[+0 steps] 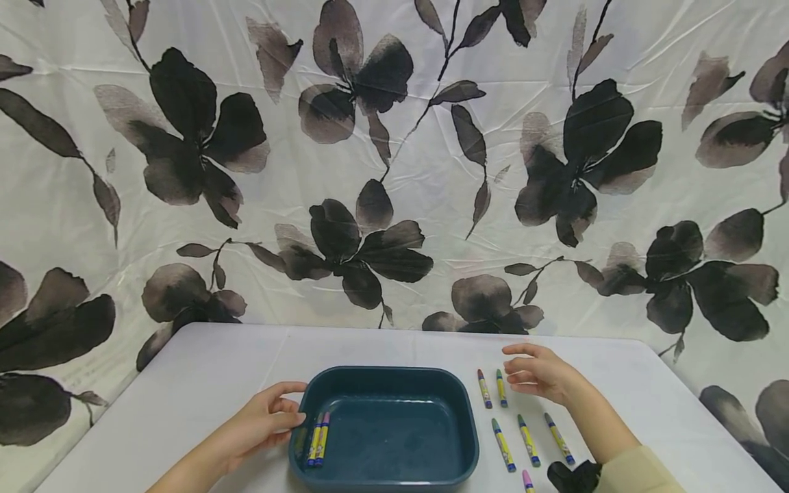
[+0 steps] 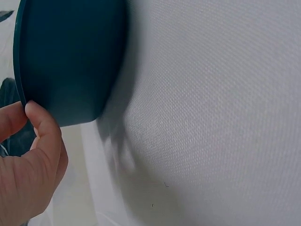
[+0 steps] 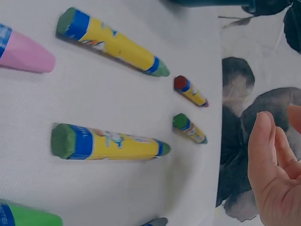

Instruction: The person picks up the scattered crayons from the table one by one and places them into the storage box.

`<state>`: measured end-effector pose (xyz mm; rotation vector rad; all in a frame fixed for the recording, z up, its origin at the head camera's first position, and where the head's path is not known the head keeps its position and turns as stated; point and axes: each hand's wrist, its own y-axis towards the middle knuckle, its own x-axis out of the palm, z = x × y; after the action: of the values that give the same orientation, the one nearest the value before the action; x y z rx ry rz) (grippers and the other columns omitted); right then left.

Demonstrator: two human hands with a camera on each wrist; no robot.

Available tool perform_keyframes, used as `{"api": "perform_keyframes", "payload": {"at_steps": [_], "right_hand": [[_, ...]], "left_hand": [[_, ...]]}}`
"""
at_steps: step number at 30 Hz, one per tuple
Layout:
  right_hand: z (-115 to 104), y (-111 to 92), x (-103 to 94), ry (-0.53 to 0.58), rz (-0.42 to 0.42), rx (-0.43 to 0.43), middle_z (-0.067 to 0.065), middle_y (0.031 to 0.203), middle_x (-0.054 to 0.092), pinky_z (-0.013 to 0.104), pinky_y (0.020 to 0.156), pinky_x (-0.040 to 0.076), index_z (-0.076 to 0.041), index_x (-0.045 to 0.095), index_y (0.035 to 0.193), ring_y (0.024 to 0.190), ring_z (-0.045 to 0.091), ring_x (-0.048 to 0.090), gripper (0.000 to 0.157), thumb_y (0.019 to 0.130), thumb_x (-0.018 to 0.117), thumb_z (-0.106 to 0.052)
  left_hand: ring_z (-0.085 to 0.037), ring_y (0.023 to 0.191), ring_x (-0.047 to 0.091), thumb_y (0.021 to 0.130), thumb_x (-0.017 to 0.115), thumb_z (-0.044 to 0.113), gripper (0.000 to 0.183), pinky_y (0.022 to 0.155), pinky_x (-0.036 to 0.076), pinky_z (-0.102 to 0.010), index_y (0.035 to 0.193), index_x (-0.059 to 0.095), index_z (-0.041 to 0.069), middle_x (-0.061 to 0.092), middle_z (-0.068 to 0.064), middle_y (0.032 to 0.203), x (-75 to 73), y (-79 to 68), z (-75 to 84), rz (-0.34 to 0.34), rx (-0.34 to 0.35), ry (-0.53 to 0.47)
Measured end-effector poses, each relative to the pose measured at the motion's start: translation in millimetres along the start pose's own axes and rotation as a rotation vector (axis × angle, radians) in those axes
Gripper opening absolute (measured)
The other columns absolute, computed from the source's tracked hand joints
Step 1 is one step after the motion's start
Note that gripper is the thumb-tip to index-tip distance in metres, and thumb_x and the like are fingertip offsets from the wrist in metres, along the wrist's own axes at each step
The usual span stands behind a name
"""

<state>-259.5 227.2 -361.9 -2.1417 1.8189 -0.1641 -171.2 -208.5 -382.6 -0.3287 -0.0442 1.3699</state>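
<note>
A dark teal rectangular basin (image 1: 394, 483) stands in the middle of the table. My left hand (image 1: 261, 424) holds its left side; the left wrist view shows thumb and finger (image 2: 44, 125) pinching the rim. Inside, against the left wall, two yellow-wrapped crayons (image 1: 319, 438) lie side by side. Over the table right of the basin, my right hand (image 1: 542, 373) hovers with nothing in it, fingers loosely bent and apart. Nearest to it are a green crayon (image 1: 502, 389) and a red crayon (image 1: 484, 389). The right wrist view also shows that hand (image 3: 275, 165) beyond the crayons.
Several more crayons lie closer in on the right, among them a green-tipped crayon (image 1: 503, 446), a dark-tipped crayon (image 1: 559, 438) and a pink crayon (image 1: 528, 481). A white cloth (image 1: 240, 356) covers the table. Behind it hangs a flower-printed curtain (image 1: 394, 171).
</note>
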Motion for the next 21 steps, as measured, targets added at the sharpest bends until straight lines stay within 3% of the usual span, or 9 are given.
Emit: {"api": "perform_keyframes", "payload": {"at_steps": [7, 15, 21], "right_hand": [[11, 5, 0.7, -0.032, 0.05, 0.026, 0.012, 0.09, 0.059, 0.027, 0.064, 0.053, 0.006, 0.04, 0.131, 0.067, 0.015, 0.059, 0.049, 0.086, 0.059, -0.002], [20, 11, 0.6, -0.158, 0.074, 0.043, 0.011, 0.085, 0.059, 0.025, 0.06, 0.051, 0.007, 0.045, 0.125, 0.06, 0.015, 0.057, 0.044, 0.084, 0.061, -0.001], [28, 16, 2.4, -0.226, 0.096, 0.068, 0.008, 0.075, 0.059, 0.023, 0.054, 0.047, 0.005, 0.049, 0.121, 0.058, 0.014, 0.056, 0.043, 0.081, 0.062, 0.0]], "left_hand": [[-0.015, 0.076, 0.048, 0.085, 0.064, 0.005, 0.062, 0.065, 0.047, -0.024, 0.137, 0.031, -0.004, 0.047, -0.005, 0.087, -1.3, -0.3, 1.7, -0.016, 0.013, -0.007], [-0.016, 0.073, 0.048, 0.085, 0.063, 0.005, 0.062, 0.063, 0.046, -0.025, 0.138, 0.03, -0.004, 0.047, -0.006, 0.087, -3.0, -0.4, 1.5, -0.014, 0.029, 0.01], [-0.014, 0.072, 0.047, 0.086, 0.062, 0.007, 0.062, 0.064, 0.046, -0.024, 0.137, 0.029, -0.006, 0.046, -0.005, 0.088, -3.6, 0.1, -1.5, -0.059, 0.047, -0.006]]}}
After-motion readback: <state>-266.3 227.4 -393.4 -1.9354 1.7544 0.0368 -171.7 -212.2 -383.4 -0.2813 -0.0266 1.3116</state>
